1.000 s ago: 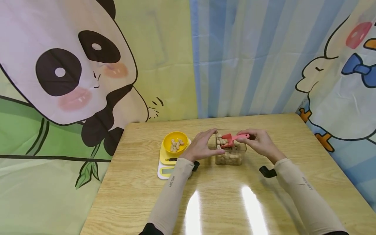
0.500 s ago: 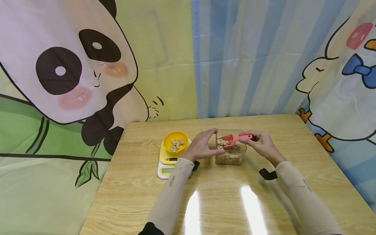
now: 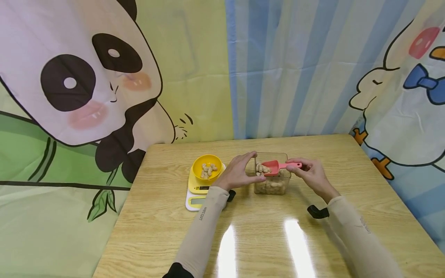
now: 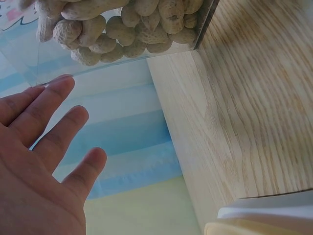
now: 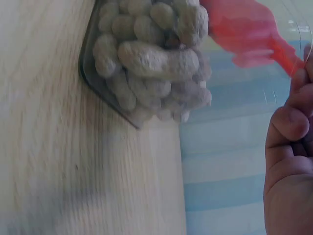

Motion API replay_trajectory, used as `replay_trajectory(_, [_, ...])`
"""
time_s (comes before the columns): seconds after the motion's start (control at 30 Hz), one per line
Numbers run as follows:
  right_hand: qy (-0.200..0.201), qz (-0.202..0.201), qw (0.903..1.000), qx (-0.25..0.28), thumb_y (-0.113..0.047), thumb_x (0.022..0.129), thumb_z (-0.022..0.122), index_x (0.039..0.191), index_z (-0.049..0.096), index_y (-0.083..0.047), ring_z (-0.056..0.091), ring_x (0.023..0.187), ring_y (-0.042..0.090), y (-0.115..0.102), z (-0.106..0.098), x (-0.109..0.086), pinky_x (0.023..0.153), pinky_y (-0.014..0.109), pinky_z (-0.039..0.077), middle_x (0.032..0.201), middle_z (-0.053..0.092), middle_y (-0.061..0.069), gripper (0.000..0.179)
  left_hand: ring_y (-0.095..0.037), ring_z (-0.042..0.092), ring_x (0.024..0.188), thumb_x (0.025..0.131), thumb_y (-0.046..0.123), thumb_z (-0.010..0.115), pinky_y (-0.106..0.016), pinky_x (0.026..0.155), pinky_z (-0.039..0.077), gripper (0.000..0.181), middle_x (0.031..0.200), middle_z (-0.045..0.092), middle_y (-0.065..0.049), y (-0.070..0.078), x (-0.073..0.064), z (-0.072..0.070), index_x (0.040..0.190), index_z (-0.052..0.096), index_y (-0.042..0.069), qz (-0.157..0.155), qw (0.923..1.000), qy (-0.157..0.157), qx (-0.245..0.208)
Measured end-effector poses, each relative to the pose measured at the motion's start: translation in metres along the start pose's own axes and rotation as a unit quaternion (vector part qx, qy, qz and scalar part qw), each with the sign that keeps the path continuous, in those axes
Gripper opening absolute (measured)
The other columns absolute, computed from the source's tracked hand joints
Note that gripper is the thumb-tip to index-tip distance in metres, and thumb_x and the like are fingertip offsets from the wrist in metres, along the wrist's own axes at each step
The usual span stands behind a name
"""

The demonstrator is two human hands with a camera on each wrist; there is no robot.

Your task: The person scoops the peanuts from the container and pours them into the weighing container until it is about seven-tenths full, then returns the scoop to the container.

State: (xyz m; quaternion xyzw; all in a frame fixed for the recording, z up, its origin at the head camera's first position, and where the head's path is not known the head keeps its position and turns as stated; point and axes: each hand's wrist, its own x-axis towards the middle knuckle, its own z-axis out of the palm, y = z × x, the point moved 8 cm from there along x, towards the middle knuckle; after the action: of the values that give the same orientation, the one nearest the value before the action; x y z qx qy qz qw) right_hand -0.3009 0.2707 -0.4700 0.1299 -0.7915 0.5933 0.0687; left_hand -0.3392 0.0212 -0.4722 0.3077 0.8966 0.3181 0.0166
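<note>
Peanuts (image 3: pixel 262 168) crowd the mouth of a pink scoop (image 3: pixel 273 168), which sits inside the clear box (image 3: pixel 272 156); from this angle, whether they lie in it or just against it is hard to say. The work looks partly done to my eye: a small heap of nuts (image 3: pixel 208 170) is in the yellow bowl (image 3: pixel 199 164) on the scale (image 3: pixel 194 187), left of the box, while far more of them fill the lower part of the box. Anything left to shift would come from that store, plus whatever the scoop bears, none of it over the bowl. On the scoop's handle (image 3: pixel 296 165), at the box's right side, the right hand (image 3: pixel 313 175) has thumb and fingers pressed together in a pinch. The left hand (image 3: pixel 238 173) is spread wide at the opposite side, thumb at the near rim and forefinger reaching the far corner; the left wrist view shows a fingertip (image 4: pixel 62 84) touching the clear wall, with two other fingers fanned out free of it. Box and scale stand on a wooden table (image 3: pixel 156 231), before a hanging cloth (image 3: pixel 278 77) printed with stripes and cartoon animals.
</note>
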Motion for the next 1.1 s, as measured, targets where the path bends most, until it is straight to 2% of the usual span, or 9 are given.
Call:
replay_trajectory(0.17, [0.012,0.005,0.9999,0.001,-0.016,0.096,0.072,0.118,0.074,-0.006,0.042,0.065,0.013,0.003,0.001,-0.002,0.053,0.028,0.04,0.077,0.055,0.005,0.024,-0.02,0.037,0.143,0.076,0.082,0.064,-0.05,0.111,0.04,0.101,0.156,0.04,0.017,0.0,-0.001,0.0,0.159,0.029,0.037,0.0,1.0,0.004,-0.005])
replay_trajectory(0.33, [0.013,-0.003,0.9999,0.011,-0.013,0.097,0.071,0.118,0.074,-0.004,0.042,0.064,0.013,0.002,0.0,-0.005,0.052,0.028,0.039,0.076,0.055,0.007,0.024,-0.02,0.036,0.144,0.077,0.081,0.065,-0.05,0.112,0.039,0.101,0.157,0.039,0.016,0.002,-0.001,0.0,0.159,0.029,0.036,0.001,1.0,0.0,-0.008])
replay_trajectory(0.37, [0.011,-0.002,0.9999,0.007,-0.013,0.097,0.071,0.119,0.073,-0.002,0.042,0.064,0.013,-0.004,0.001,-0.006,0.052,0.028,0.039,0.076,0.055,0.007,0.024,-0.02,0.036,0.144,0.077,0.08,0.065,-0.05,0.112,0.038,0.1,0.157,0.039,0.016,0.002,-0.001,0.001,0.16,0.029,0.036,0.001,1.0,-0.002,-0.008])
replay_trajectory(0.47, [0.009,0.012,0.9996,-0.023,-0.016,0.097,0.071,0.121,0.073,-0.004,0.04,0.062,0.016,-0.013,0.002,-0.008,0.052,0.03,0.038,0.077,0.055,0.011,0.026,-0.021,0.036,0.144,0.077,0.08,0.065,-0.05,0.112,0.038,0.1,0.157,0.039,0.016,0.003,-0.001,0.001,0.16,0.029,0.036,0.001,1.0,-0.004,-0.008])
replay_trajectory(0.6, [0.01,0.036,0.9955,-0.088,-0.03,0.096,0.073,0.122,0.074,-0.013,0.041,0.061,0.019,-0.015,0.002,-0.003,0.053,0.031,0.039,0.078,0.058,0.012,0.031,-0.02,0.038,0.143,0.076,0.083,0.062,-0.05,0.112,0.039,0.101,0.156,0.04,0.016,0.001,0.0,0.001,0.16,0.028,0.036,0.001,1.0,-0.001,-0.004])
replay_trajectory(0.8, [-0.007,0.027,0.9939,-0.106,-0.036,0.094,0.074,0.12,0.075,-0.016,0.051,0.068,0.02,-0.024,0.009,0.009,0.054,0.03,0.042,0.095,0.071,0.01,0.033,-0.019,0.039,0.141,0.076,0.084,0.062,-0.049,0.112,0.039,0.102,0.155,0.04,0.017,0.0,0.001,0.001,0.16,0.028,0.036,0.005,1.0,0.002,-0.002])
replay_trajectory(0.93, [-0.02,0.031,0.9935,-0.108,-0.035,0.094,0.074,0.12,0.075,-0.012,0.052,0.068,0.02,-0.028,0.015,0.014,0.054,0.029,0.042,0.097,0.072,0.009,0.035,-0.02,0.04,0.14,0.077,0.082,0.063,-0.049,0.11,0.041,0.102,0.154,0.041,0.017,0.001,0.0,0.001,0.16,0.028,0.035,0.006,1.0,0.005,-0.002])
replay_trajectory(1.1, [-0.026,0.046,0.9943,-0.093,-0.028,0.096,0.073,0.122,0.073,-0.005,0.049,0.065,0.023,-0.024,0.018,0.013,0.053,0.029,0.04,0.092,0.068,0.022,0.035,-0.021,0.04,0.14,0.077,0.083,0.062,-0.05,0.11,0.041,0.101,0.155,0.041,0.016,0.0,-0.001,0.0,0.16,0.028,0.036,0.003,1.0,0.004,-0.001])
